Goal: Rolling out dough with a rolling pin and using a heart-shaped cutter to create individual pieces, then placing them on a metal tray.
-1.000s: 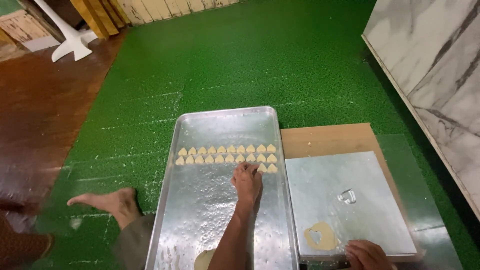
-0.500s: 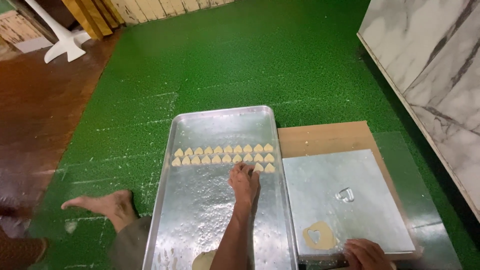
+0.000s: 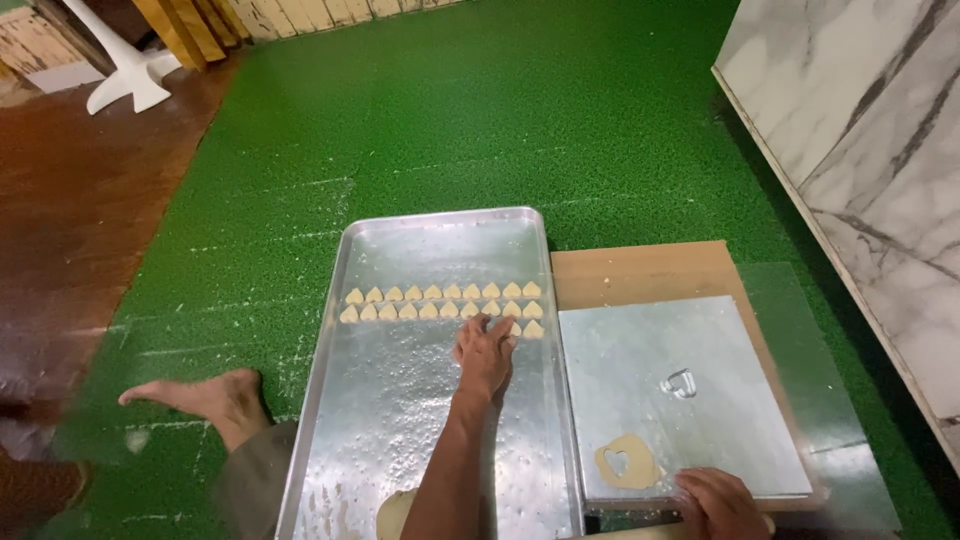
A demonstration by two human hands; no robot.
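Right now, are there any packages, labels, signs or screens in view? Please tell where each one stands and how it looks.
None in view: no package, label, sign or screen.
Only bare things show: a metal tray of small pale dough pieces under the left hand, and a metal sheet on a wooden board by the right hand.

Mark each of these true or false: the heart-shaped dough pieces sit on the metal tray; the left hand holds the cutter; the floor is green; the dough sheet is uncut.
1. The heart-shaped dough pieces lie in rows on the metal tray. True.
2. The left hand holds the cutter. False: it rests on the tray beside the rows; the cutter lies alone on the board.
3. The floor covering is green. True.
4. The dough sheet is uncut. False: it has a heart-shaped hole.
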